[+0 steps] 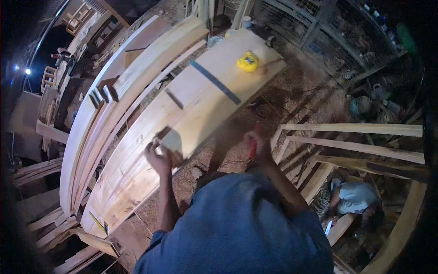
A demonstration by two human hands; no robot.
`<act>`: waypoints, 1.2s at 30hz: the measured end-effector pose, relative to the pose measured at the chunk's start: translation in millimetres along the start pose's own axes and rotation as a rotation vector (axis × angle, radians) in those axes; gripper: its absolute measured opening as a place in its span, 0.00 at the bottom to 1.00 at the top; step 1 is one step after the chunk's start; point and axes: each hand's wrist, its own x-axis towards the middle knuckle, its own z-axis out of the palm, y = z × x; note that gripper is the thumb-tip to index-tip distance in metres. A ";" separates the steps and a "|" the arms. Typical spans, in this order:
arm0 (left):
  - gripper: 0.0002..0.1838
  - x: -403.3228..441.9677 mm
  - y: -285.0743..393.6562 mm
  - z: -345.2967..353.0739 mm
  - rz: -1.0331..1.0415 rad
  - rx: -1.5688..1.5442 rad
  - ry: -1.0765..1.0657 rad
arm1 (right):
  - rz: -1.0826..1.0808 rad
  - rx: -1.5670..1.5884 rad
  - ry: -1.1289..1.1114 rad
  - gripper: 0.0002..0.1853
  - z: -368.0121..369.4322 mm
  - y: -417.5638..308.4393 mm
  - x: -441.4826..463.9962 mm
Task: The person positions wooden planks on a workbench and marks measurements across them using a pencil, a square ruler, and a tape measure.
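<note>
My left hand (159, 157) is over the near edge of a long pale wooden board (132, 150), its fingers closed round a small dark piece I cannot clearly make out. To the right, beyond the board's edge, my right hand (258, 145) is wrapped round a red tool (252, 147). A yellow tape measure (247, 62) lies near the board's far end. Nearer to me a dark flat metal strip (215, 82) lies across the board, with a short dark bar (174, 98) beside it. A yellow-and-black square (101, 223) rests at the near left end.
Curved planks (93, 123) stand along the board's left side. Wooden frames (351, 129) are on the right, and another person (357, 197) bends low among them. Wire mesh panels (337, 45) stand at the back. Shavings cover the floor (296, 96).
</note>
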 end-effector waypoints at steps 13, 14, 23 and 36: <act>0.17 74.8 213.4 125.1 0.202 -0.088 -0.309 | 0.275 -0.667 -0.059 0.17 -271.7 17.5 59.4; 0.17 87.4 233.9 132.2 0.170 -0.136 -0.335 | 0.353 -0.697 -0.116 0.18 -282.1 12.4 68.8; 0.18 241.4 313.8 331.6 0.198 -0.242 -0.323 | 0.354 -0.700 -0.116 0.12 -367.7 18.3 151.8; 0.20 292.7 383.5 359.4 -0.214 0.252 -0.732 | 0.742 -0.585 -0.250 0.15 -519.8 207.5 339.1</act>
